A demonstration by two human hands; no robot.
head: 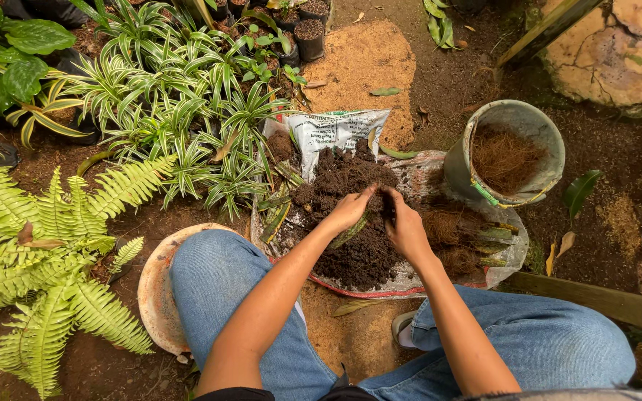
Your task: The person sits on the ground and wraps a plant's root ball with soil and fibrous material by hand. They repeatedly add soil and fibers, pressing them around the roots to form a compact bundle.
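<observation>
My left hand (pixel 351 209) and my right hand (pixel 404 226) meet over a heap of dark soil (pixel 351 178) spread on a white plastic sack (pixel 417 178) on the ground. Both hands close around a small plant (pixel 352 230) with a long green leaf and a clump of soil at its base. The fingers press into the soil between them. Brown root fibre and cut green stems (pixel 477 238) lie on the sack just right of my right hand. My knees in blue jeans frame the sack on both sides.
A grey bucket (pixel 461 167) with brown fibre stands right of the sack. Striped green plants (pixel 187 111) and ferns (pixel 46 245) fill the left. A round shallow dish (pixel 154 289) lies by my left knee. A wooden plank (pixel 596 301) runs at right. Small black pots (pixel 307 33) stand behind.
</observation>
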